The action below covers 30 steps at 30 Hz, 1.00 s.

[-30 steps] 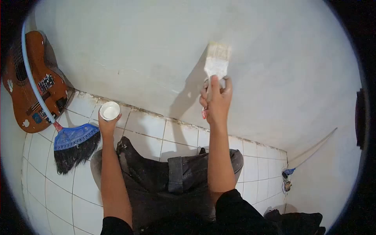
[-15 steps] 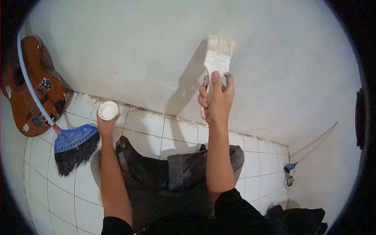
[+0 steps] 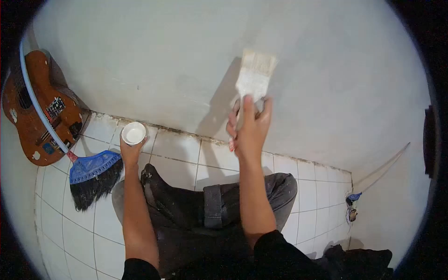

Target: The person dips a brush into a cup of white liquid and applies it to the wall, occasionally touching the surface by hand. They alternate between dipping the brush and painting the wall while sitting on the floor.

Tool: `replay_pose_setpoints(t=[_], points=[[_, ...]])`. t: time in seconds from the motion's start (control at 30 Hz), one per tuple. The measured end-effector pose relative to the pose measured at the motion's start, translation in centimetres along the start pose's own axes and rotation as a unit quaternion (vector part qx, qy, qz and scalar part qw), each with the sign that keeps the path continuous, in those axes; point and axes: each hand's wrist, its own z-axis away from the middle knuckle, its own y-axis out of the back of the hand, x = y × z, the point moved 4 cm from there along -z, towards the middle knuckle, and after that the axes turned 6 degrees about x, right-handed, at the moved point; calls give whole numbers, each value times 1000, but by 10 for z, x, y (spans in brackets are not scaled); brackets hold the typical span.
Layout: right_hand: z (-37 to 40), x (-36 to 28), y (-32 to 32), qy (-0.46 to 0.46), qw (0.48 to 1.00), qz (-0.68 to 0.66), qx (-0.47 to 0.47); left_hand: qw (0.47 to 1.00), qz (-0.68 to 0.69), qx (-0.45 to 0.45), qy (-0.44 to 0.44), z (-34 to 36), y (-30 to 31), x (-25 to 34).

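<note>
My right hand (image 3: 251, 126) grips a wide paintbrush (image 3: 255, 77) by its handle, thumb laid along the near side. White paint coats the brush's ferrule, and its pale bristles point up against the wall (image 3: 326, 84); whether the tips touch it is hard to tell. Low on the left, my left hand (image 3: 131, 151) is wrapped round a small white cup (image 3: 134, 133), held upright above the floor. White stuff, apparently paint, shows inside the cup.
A blue broom (image 3: 95, 168) with black bristles leans beside a brown guitar (image 3: 42, 109) at the left wall. White floor tiles (image 3: 175, 143) meet the wall along a dirty edge. At right are a small blue object (image 3: 353, 197) and dark cloth (image 3: 359, 261).
The paintbrush and my right hand have moved slightly down and left along the wall. The cup appears a little further right, as the whole view has shifted slightly.
</note>
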Motion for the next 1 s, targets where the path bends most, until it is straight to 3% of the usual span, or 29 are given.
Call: replay_pose_setpoints(t=[0.03, 0.17, 0.37, 0.5, 0.57, 0.63, 0.7, 0.83, 0.93, 1.0], points=[[-6, -13, -6, 51, 998, -24, -2, 1000, -16, -1, 2, 0, 0, 3], [-31, -14, -16, 47, 995, -82, -39, 1000, -29, 7, -2, 3, -1, 15], [20, 81, 13, -153, 988, -15, 21, 998, -55, 6, 6, 8, -5, 28], [46, 85, 21, -155, 986, -66, -12, 999, -47, 1, 23, 7, -4, 22], [38, 48, 12, -140, 986, -70, -54, 999, -26, -8, 18, 3, -2, 11], [18, 17, 1, -100, 991, -65, -68, 994, -109, 4, -7, -6, 3, -2], [-2, -12, -9, -5, 998, -16, -69, 995, -101, 7, -3, 0, -1, 10], [-28, -9, -16, 43, 995, -50, -79, 995, -96, -2, -16, -1, 0, 10], [-21, 34, 1, -100, 993, -35, -42, 999, -49, -8, 7, -2, -1, 6], [2, 55, 14, -104, 992, -52, -54, 998, -67, 2, 13, -2, 0, 5]])
